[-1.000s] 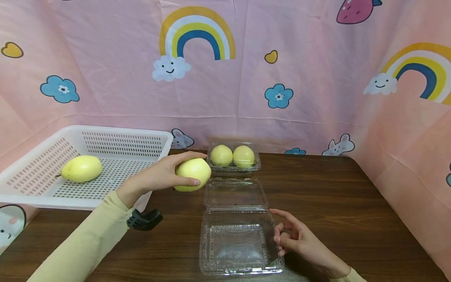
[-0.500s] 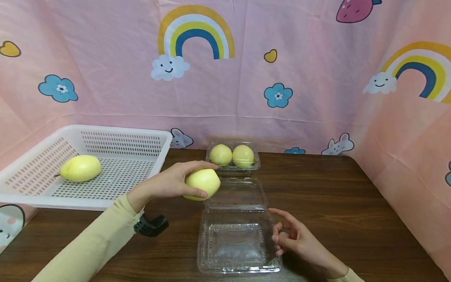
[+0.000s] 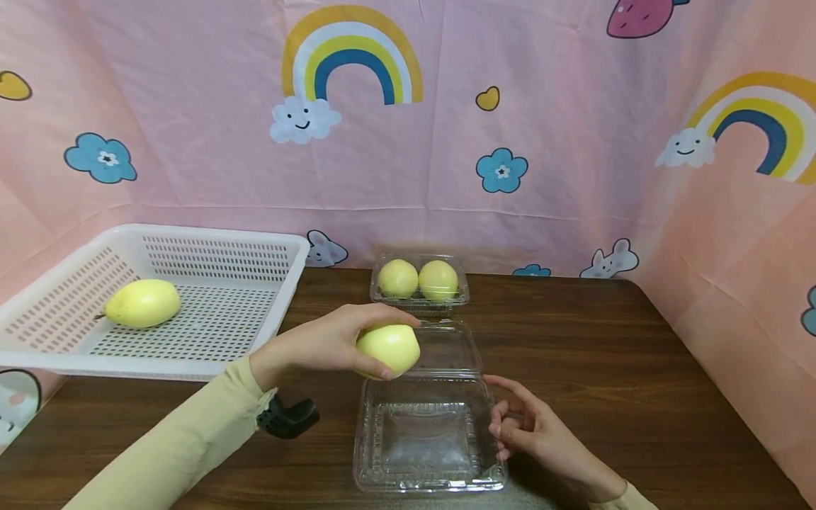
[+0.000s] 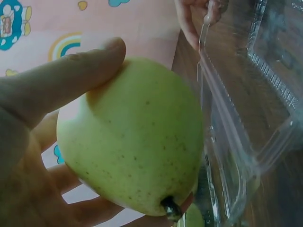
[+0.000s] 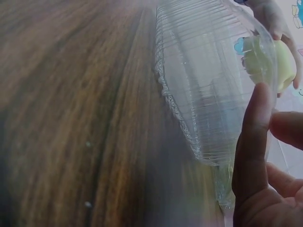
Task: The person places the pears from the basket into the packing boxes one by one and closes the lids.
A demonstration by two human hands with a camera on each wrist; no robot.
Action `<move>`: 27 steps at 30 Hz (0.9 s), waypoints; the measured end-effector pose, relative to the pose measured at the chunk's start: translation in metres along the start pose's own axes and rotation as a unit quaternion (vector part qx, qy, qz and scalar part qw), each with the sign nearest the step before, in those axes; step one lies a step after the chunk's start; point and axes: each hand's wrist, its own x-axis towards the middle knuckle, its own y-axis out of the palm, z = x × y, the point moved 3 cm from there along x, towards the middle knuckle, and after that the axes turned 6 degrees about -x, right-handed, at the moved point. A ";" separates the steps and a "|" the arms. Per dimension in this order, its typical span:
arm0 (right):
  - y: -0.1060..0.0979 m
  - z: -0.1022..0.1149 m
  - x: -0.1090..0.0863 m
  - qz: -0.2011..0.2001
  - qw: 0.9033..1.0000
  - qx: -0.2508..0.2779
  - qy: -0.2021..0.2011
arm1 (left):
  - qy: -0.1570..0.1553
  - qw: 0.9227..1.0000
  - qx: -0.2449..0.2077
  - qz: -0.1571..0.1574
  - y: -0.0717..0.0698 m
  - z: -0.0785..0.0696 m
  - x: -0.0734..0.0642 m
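Observation:
My left hand (image 3: 338,338) grips a yellow-green pear (image 3: 390,348) above the hinge area of an open clear plastic clamshell box (image 3: 421,443). In the left wrist view the short dark stem of the pear (image 4: 137,137) points down toward the lower edge, and the thumb lies across its side. My right hand (image 3: 542,435) holds the right rim of the box, its index finger (image 5: 255,137) stretched along the outer wall and the thumb at the rim. The lid (image 3: 446,347) lies back, partly hidden behind the held pear.
A white perforated basket (image 3: 290,283) stands at the left with one pear (image 3: 143,303) inside. Behind the open lid sits another clear box (image 3: 421,308) with two pears (image 3: 398,278) showing. A patterned pink cloth (image 3: 382,170) hangs behind the brown wooden table (image 3: 574,340).
My left hand has carried the pear rightward and toward me, from beside the open box to over its hinge area. The right hand stays at the rim.

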 end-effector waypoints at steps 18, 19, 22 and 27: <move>0.001 0.001 0.002 -0.002 1.000 -0.001 -0.003 | 0.075 0.993 0.019 0.093 0.036 -0.017 0.014; 0.002 0.001 0.002 -0.002 1.000 -0.001 -0.004 | 0.075 0.992 0.017 0.098 0.038 -0.017 0.015; 0.002 0.001 0.003 -0.002 1.000 -0.005 0.001 | 0.074 0.990 0.023 0.114 0.046 -0.017 0.019; 0.002 0.000 0.004 -0.001 1.000 -0.008 0.016 | 0.077 0.985 0.050 0.147 0.059 -0.018 0.027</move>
